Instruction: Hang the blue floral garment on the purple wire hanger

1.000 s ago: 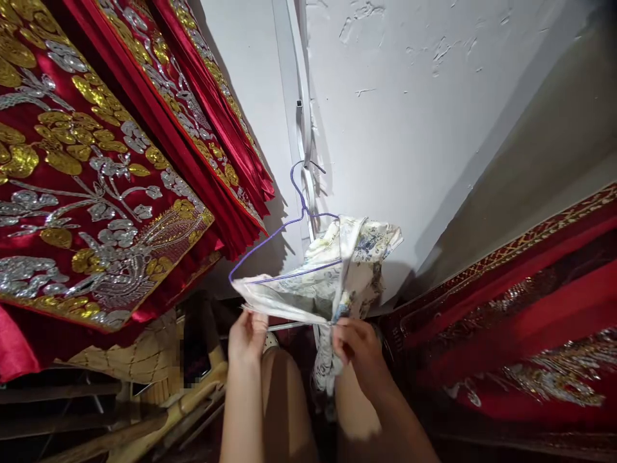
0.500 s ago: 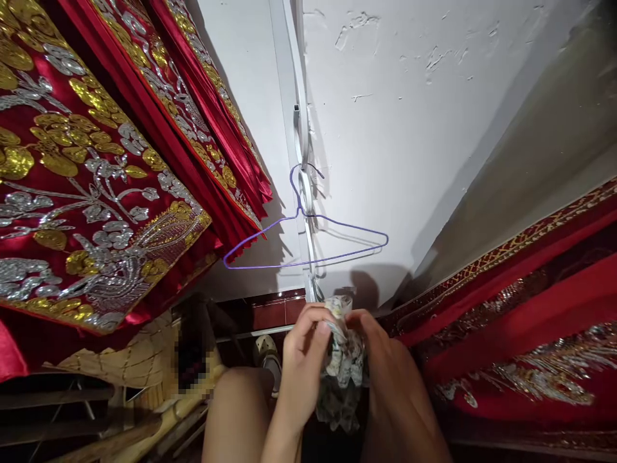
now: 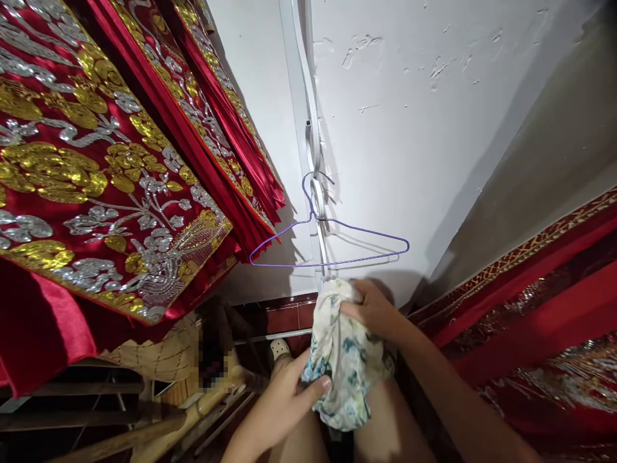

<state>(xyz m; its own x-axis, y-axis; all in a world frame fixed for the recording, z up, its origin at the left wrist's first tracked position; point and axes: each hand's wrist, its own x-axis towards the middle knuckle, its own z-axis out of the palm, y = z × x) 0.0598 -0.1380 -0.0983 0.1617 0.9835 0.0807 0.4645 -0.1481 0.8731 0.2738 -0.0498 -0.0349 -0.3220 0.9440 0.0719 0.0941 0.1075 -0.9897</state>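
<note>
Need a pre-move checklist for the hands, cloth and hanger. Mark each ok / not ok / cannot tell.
1. Left hand has a hold on the floral cloth: ok, thumb over its lower left side.
2. Right hand has a hold: ok, at the cloth's upper right edge.
3. Purple hanger hooked up: ok, its hook is on the white metal frame.
4. Hanger free of cloth: ok, bare wire along its whole outline.
5. Cloth spread flat: not ok, bunched and folded between the hands.
6. Cloth's openings and edges sorted: cannot tell, folds hide them.
</note>
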